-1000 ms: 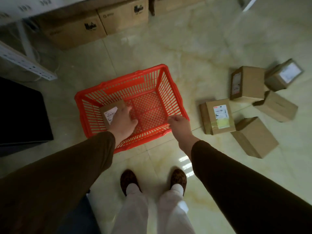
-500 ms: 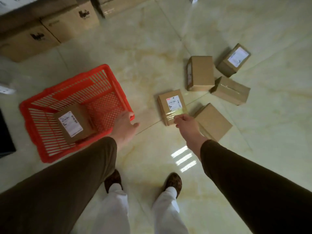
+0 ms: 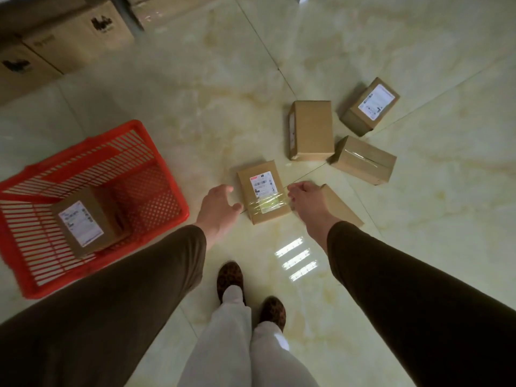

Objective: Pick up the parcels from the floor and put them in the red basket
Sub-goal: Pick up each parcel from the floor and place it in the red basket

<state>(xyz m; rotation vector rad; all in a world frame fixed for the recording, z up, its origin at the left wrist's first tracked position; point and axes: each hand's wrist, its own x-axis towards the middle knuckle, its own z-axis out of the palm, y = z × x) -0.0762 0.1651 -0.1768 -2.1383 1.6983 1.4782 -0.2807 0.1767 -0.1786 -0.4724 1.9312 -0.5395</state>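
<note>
The red basket stands on the floor at the left with one labelled parcel inside it. Several brown cardboard parcels lie on the floor to the right. The nearest parcel, label up and taped, lies between my hands. My left hand is open just left of it, fingers spread. My right hand is at its right edge, fingers curled, touching or nearly touching it, and covers part of a plain parcel. Behind lie a plain parcel, a taped parcel and a labelled parcel.
Large cardboard cartons line the wall at the top left. My two feet in dark shoes stand on the glossy pale tiled floor just below the hands. Open floor stretches to the right and beyond the parcels.
My left hand let go of the parcel in the basket and swung right to the floor parcel. My right hand went from the basket rim to that parcel's right edge. The view turned right.
</note>
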